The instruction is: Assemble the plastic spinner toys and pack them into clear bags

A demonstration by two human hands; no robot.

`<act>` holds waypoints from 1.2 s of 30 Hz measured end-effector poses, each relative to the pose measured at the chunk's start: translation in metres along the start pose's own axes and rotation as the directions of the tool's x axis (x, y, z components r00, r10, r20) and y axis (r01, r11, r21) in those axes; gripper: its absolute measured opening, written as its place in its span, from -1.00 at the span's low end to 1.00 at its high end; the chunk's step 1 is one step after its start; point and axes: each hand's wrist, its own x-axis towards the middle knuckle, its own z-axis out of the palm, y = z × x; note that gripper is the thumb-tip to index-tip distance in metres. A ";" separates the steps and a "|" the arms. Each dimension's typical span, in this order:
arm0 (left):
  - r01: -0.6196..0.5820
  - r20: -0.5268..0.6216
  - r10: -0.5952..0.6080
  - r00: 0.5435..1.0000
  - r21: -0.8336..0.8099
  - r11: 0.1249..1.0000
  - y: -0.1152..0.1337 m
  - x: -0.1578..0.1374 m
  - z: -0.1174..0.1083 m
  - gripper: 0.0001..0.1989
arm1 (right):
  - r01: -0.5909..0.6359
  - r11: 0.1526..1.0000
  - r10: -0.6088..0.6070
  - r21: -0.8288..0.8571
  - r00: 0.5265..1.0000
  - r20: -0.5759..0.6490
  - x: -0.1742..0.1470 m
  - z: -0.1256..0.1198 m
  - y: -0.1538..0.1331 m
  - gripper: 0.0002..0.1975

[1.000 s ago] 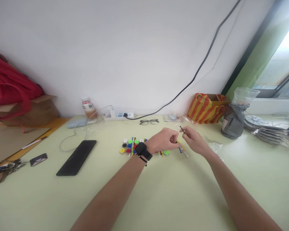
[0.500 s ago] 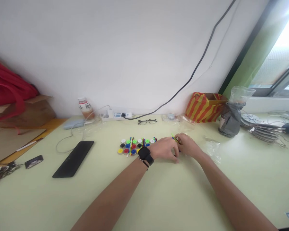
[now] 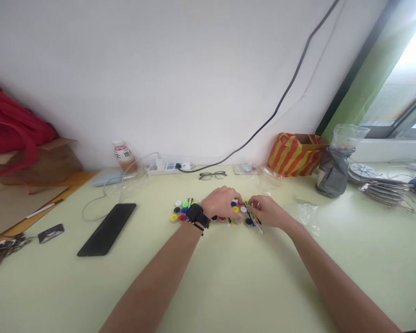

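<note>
Small round jars [image 3: 174, 217] with white, green, black, blue, yellow and red lids stand in rows on the table. Above the middle of the rows is my left hand [image 3: 223, 203], wearing a black watch; its fingers are apart, nothing shows in them, and it hides several jars. At the rows' right end lies a bundle of thin coloured strips [image 3: 255, 219], slanting beside the jars. My right hand [image 3: 265, 211] has its fingertips closed on this bundle. More coloured strips between the jars are partly covered by my left hand.
Glasses [image 3: 212, 175] and a power strip [image 3: 168, 168] lie behind the jars. To the left are a black phone-like slab [image 3: 107, 230] and a bottle [image 3: 123, 156]. A striped bag [image 3: 294, 156], clear plastic [image 3: 307, 215] and a grey bag [image 3: 333, 173] are at right.
My left hand has moved left, away from my right hand, uncovering jars at the right end. The coloured bundle by my right hand now shows more fully.
</note>
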 end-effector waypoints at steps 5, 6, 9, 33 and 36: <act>0.065 0.068 -0.064 0.996 -0.013 0.998 -0.007 -0.001 0.000 -0.40 | 0.071 0.987 -0.089 0.143 0.988 0.128 -0.007 -0.023 0.003 -0.77; 0.068 0.075 -0.067 0.995 -0.021 0.997 -0.007 -0.001 0.000 -0.39 | 0.107 0.981 -0.133 0.159 0.977 0.165 -0.008 -0.027 0.004 -0.73; 0.068 0.077 -0.064 0.995 -0.039 0.997 -0.007 -0.001 0.001 -0.37 | 0.149 0.971 -0.191 0.186 0.953 0.233 -0.010 -0.026 0.002 -0.73; -0.031 -0.171 -0.009 0.985 -0.229 0.973 -0.006 -0.004 -0.015 -0.70 | -0.477 0.846 0.480 -0.237 0.876 -0.049 -0.021 -0.062 0.130 -0.79; -0.068 -0.214 0.017 0.977 -0.234 0.970 0.007 -0.016 -0.040 -0.75 | -0.447 0.865 0.450 -0.227 0.892 -0.042 -0.020 -0.063 0.134 -0.79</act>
